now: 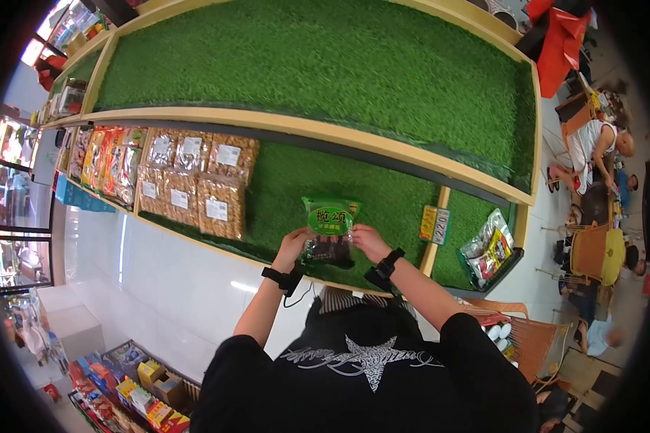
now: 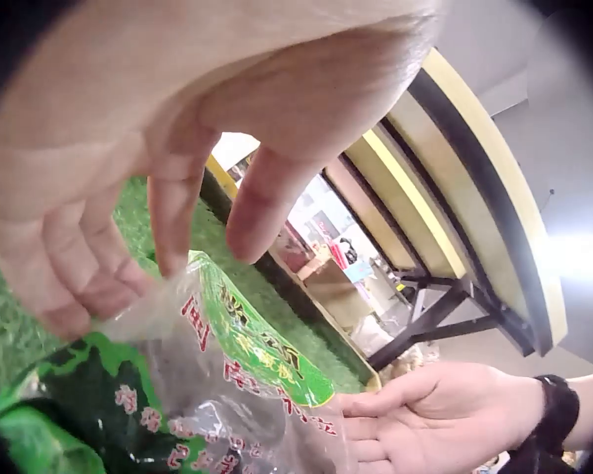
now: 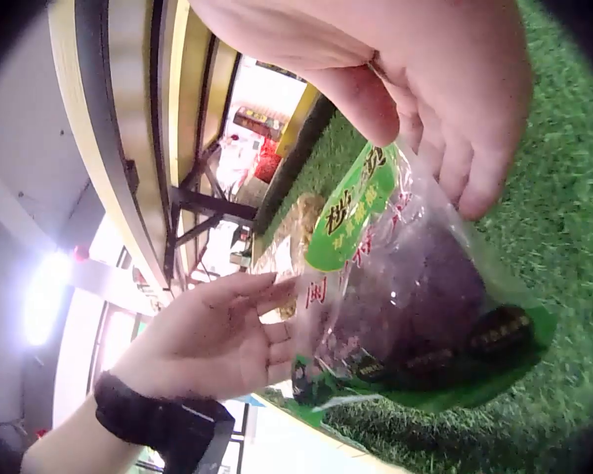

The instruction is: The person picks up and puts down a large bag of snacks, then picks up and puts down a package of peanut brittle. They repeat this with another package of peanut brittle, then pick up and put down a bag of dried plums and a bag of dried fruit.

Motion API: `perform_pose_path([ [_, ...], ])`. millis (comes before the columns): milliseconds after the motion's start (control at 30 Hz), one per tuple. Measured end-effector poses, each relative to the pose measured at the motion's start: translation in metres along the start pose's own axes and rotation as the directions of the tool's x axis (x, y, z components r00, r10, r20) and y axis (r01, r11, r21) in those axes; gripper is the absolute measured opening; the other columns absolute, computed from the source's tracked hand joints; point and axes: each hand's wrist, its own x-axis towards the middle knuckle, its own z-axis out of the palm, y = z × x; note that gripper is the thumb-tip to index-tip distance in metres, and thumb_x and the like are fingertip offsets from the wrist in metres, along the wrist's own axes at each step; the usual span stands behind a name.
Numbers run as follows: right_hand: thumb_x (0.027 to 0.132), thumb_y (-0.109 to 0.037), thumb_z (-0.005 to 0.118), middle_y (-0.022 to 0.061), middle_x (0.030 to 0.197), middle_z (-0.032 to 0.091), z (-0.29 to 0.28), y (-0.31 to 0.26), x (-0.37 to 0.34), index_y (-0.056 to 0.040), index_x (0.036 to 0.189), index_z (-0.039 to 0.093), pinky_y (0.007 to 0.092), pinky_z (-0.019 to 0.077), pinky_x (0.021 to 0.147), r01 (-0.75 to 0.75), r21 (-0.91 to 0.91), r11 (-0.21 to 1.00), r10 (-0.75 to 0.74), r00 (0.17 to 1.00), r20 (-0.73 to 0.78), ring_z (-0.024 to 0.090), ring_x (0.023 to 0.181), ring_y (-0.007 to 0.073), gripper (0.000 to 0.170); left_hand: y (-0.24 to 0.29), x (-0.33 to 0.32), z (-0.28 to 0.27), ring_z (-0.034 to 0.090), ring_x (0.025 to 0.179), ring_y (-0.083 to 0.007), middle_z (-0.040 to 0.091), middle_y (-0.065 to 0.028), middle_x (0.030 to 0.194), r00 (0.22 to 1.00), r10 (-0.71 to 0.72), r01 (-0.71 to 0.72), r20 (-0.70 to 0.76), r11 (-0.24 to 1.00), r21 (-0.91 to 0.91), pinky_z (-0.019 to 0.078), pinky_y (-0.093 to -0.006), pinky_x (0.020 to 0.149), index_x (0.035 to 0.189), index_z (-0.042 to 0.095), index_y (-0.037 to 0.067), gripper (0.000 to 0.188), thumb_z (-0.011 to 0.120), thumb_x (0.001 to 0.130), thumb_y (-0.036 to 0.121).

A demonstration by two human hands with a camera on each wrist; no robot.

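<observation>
A clear plastic food bag (image 1: 330,225) with a green label and dark contents is held upright over the green turf of the display shelf. My left hand (image 1: 292,249) grips its left side, and my right hand (image 1: 370,243) grips the right side. In the left wrist view, the left fingers (image 2: 69,306) lie along the bag's edge, its clear film (image 2: 208,395) printed with red characters. The right wrist view has the right thumb (image 3: 361,104) at the top corner by the green label (image 3: 354,212), the other fingers partly behind the film.
Brown snack packs (image 1: 195,184) with white labels fill the shelf's left part, beside colourful packets (image 1: 112,162). A small sign (image 1: 434,225) and a silver packet (image 1: 490,249) are at right. A wooden divider (image 1: 303,130) runs behind. People sit (image 1: 592,151) far right.
</observation>
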Motion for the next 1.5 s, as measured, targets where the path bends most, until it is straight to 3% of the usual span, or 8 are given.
perform_pose_path([
  [400,0.083,-0.017,0.044,0.0123,0.118,0.047,0.102,-0.009,0.107,-0.0032,0.127,0.031,0.0341,0.0369,0.086,-0.017,-0.348,0.937,0.023,1.0,0.013,0.049,0.103,0.0228,0.047,0.002,0.11,-0.118,0.054,0.082,-0.0153,0.057,-0.0116,0.096,0.896,0.306,-0.274,-0.321,0.951,0.141,0.0421,-0.0278,0.07,0.115,0.046,-0.004,0.05,0.058,0.072,0.019],
  [533,0.085,-0.021,0.04,0.0123,0.113,0.051,0.075,-0.002,0.071,-0.006,0.122,0.038,0.0353,0.0385,0.084,-0.16,-0.459,0.874,0.207,0.977,0.054,0.05,0.103,0.0223,0.04,-0.043,0.109,-0.115,0.045,0.101,-0.034,0.049,-0.0229,0.106,0.906,0.293,-0.089,-0.307,0.838,0.538,0.0371,-0.037,0.085,0.114,0.045,-0.001,0.055,0.059,0.069,0.026],
  [800,0.083,-0.032,0.044,0.0059,0.103,0.057,-0.082,0.027,-0.039,-0.0099,0.101,0.056,0.0373,0.0404,0.078,-0.371,-0.307,0.876,0.357,0.928,-0.104,0.053,0.097,0.0188,0.031,-0.094,0.067,-0.032,0.035,0.109,-0.0414,0.035,-0.0285,0.118,0.897,0.259,0.06,-0.357,0.73,0.681,0.0304,-0.0433,0.093,0.118,0.04,0.001,0.059,0.061,0.067,0.022],
  [933,0.082,-0.03,0.047,0.0051,0.1,0.058,-0.131,0.037,-0.1,-0.0086,0.101,0.055,0.0343,0.0424,0.075,-0.329,-0.12,0.937,0.307,0.936,-0.173,0.055,0.092,0.0174,0.029,-0.06,0.068,-0.033,0.021,0.12,-0.0423,0.016,-0.0314,0.13,0.703,0.672,-0.051,-0.231,0.372,0.927,0.0259,-0.0436,0.097,0.13,0.024,0.007,0.08,0.066,0.062,0.016],
  [1033,0.08,-0.026,0.048,0.0051,0.097,0.059,-0.152,0.043,-0.134,-0.0079,0.101,0.054,0.0311,0.0432,0.072,-0.26,-0.041,0.965,0.237,0.924,-0.301,0.057,0.088,0.0164,0.028,-0.053,0.088,-0.045,0.02,0.12,-0.0447,0.005,-0.0301,0.133,0.875,0.412,0.011,-0.254,0.508,0.861,0.0265,-0.0434,0.097,0.134,0.013,0.017,0.09,0.067,0.063,0.021],
  [1300,0.081,-0.029,0.048,0.0058,0.092,0.059,-0.218,0.085,-0.203,-0.0084,0.102,0.052,0.0292,0.0428,0.068,-0.059,0.145,0.988,0.128,0.832,-0.539,0.057,0.083,0.0154,0.03,-0.078,0.117,-0.021,0.019,0.12,-0.0474,-0.015,-0.0341,0.13,0.853,0.314,0.13,-0.416,0.645,0.753,0.0268,-0.0395,0.098,0.134,-0.005,0.012,0.11,0.07,0.058,0.036],
  [1400,0.081,-0.032,0.049,0.0054,0.091,0.059,-0.239,0.09,-0.223,-0.008,0.102,0.052,0.0305,0.0424,0.068,-0.028,0.176,0.984,0.127,0.802,-0.583,0.057,0.082,0.0151,0.032,-0.055,0.114,-0.02,0.025,0.118,-0.0459,0.001,-0.0342,0.131,0.854,0.149,0.373,-0.499,0.493,0.786,0.0292,-0.0423,0.095,0.135,-0.006,0.019,0.111,0.07,0.056,0.037],
  [1500,0.08,-0.031,0.05,0.0041,0.089,0.06,-0.267,0.09,-0.239,-0.0086,0.1,0.052,0.0291,0.0424,0.068,0.086,0.222,0.971,0.086,0.74,-0.667,0.057,0.079,0.0146,0.03,-0.047,0.116,0.007,0.033,0.111,-0.0408,0.027,-0.0273,0.124,0.732,0.333,0.454,-0.594,0.412,0.79,0.0304,-0.0461,0.091,0.13,0.019,0.011,0.089,0.068,0.06,0.034],
])
